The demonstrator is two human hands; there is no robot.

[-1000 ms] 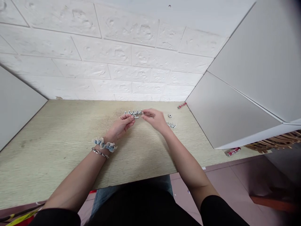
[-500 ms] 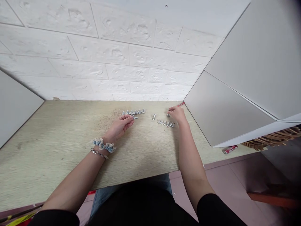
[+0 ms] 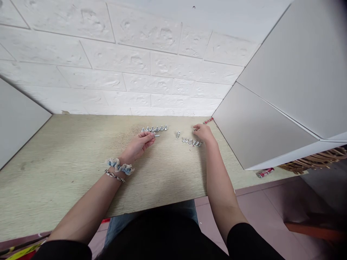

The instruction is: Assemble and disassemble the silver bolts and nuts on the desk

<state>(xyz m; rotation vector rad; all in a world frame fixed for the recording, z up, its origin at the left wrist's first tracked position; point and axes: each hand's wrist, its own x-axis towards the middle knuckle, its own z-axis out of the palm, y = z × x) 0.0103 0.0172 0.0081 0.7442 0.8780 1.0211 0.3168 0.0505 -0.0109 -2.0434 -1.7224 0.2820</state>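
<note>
My left hand [image 3: 139, 144] rests on the wooden table [image 3: 67, 162] with its fingers curled round a small metal bolt [image 3: 155, 135]. Just beyond it lies a row of several assembled bolts [image 3: 154, 128]. My right hand [image 3: 204, 133] is at the far right of the table, fingers pinched together over a small part that I cannot make out. A row of several loose screws [image 3: 192, 142] lies right by it, and a single bolt [image 3: 177, 134] sits between the two rows.
A white brick-pattern wall stands behind the table. Grey panels [image 3: 257, 130] close off the right side and the left. A red marker [image 3: 208, 120] lies in the back right corner and another red object [image 3: 265, 172] at the table's right edge.
My right hand left the row of bolts near my left hand and swung right to the far right end by the loose screws. The left hand stayed put.
</note>
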